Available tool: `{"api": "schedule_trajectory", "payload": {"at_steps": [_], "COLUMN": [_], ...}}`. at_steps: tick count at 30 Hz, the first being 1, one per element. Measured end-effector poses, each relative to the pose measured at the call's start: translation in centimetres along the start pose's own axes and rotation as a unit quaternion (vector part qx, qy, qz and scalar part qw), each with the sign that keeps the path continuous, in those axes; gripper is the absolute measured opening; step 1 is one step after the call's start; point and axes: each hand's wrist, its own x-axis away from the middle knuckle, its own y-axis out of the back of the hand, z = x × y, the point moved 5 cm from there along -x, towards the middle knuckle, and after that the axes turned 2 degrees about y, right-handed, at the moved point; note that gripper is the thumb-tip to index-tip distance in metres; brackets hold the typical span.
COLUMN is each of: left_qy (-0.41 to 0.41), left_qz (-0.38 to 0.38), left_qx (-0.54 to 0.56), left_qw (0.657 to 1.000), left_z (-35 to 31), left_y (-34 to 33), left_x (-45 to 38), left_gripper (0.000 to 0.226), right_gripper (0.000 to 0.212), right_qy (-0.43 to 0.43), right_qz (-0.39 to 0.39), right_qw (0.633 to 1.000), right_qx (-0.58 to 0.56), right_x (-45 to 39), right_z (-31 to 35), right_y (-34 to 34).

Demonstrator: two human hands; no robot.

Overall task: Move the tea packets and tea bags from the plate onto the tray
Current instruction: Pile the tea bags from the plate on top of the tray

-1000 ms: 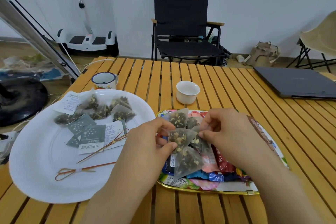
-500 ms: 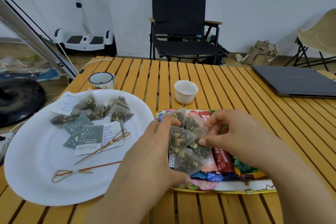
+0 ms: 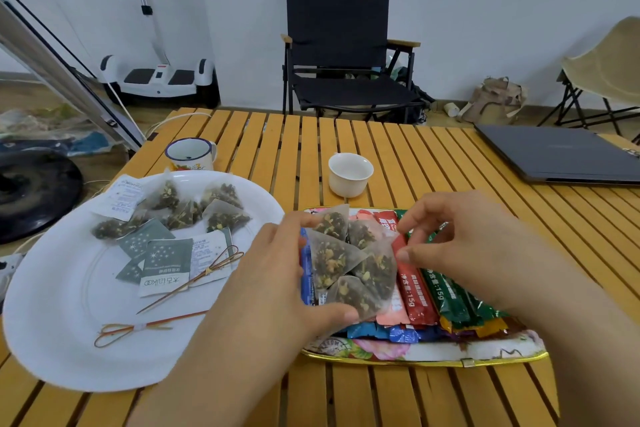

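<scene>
Left hand (image 3: 277, 288) grips a cluster of translucent pyramid mesh tea bags (image 3: 349, 263), thumb under, fingers curled round the far edge. Right hand (image 3: 460, 246) pinches the cluster's right corner. Cluster sits over the floral gold-rimmed tray (image 3: 433, 355), on colourful foil stick tea packets (image 3: 433, 291). White round plate (image 3: 59, 315) to the left holds more pyramid tea bags (image 3: 194, 208) and grey-green paper sachets (image 3: 162, 263).

The round plate (image 3: 62, 305) is plain white; the rectangular tray (image 3: 415, 354) shows pink flowers inside a gold rim. Its stick packets (image 3: 412, 291) are red, green and blue, and the slatted wooden table (image 3: 398, 156) is yellow-orange.
</scene>
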Motion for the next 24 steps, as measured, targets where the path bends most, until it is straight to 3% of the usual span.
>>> {"api": "schedule_trajectory", "payload": {"at_steps": [3,10,13,18,24], "left_qy": [0.015,0.036,0.063,0.132,0.156], "left_qz": [-0.02,-0.11,-0.14,-0.193,-0.179], "left_qx": [0.029,0.043,-0.001,-0.047,-0.12], "left_qw": [0.999,0.992,0.988,0.971,0.964], "left_z": [0.6,3.5,6.0,11.8,15.2], "left_y": [1.4,5.8,7.6,11.1,11.4], "left_x": [0.3,-0.1,0.0,0.5,0.2], "left_gripper": [0.074,0.012,0.013,0.031,0.026], "right_gripper": [0.01,0.019,0.018,0.022,0.025], "right_qy": [0.024,0.073,0.094,0.249,0.277], "right_qz": [-0.025,-0.092,-0.06,-0.024,0.023], "right_qw": [0.999,0.993,0.994,0.967,0.951], "right_qx": [-0.013,0.008,0.005,0.055,0.135], "right_x": [0.2,0.1,0.4,0.2,-0.8], "right_z": [0.6,4.0,7.1,11.3,12.4], "right_y": [0.5,-0.9,-4.2,-10.5,-15.3]}}
